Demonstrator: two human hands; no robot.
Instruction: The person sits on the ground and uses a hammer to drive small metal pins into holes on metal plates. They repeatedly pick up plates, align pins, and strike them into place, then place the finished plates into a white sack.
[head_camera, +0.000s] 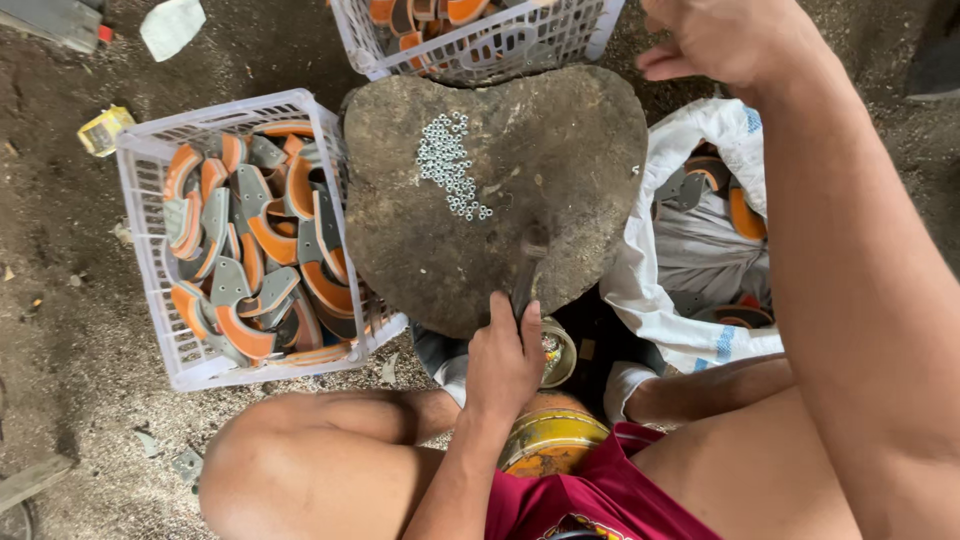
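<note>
My left hand (505, 358) grips the dark handle of a hammer-like tool (527, 262) that lies on the near edge of a worn, heart-shaped wooden block (560, 150). A heap of several small silver nuts (448, 165) sits near the block's middle. My right hand (715, 38) is raised at the top right, above the block's far edge, its fingers curled; what it holds cannot be made out.
A white plastic crate (150, 290) of grey-and-orange curved parts stands left of the block. A second crate (480, 45) of the same parts is behind it. A white sack (690, 250) with more parts lies to the right. A yellow tin (548, 440) sits between my knees.
</note>
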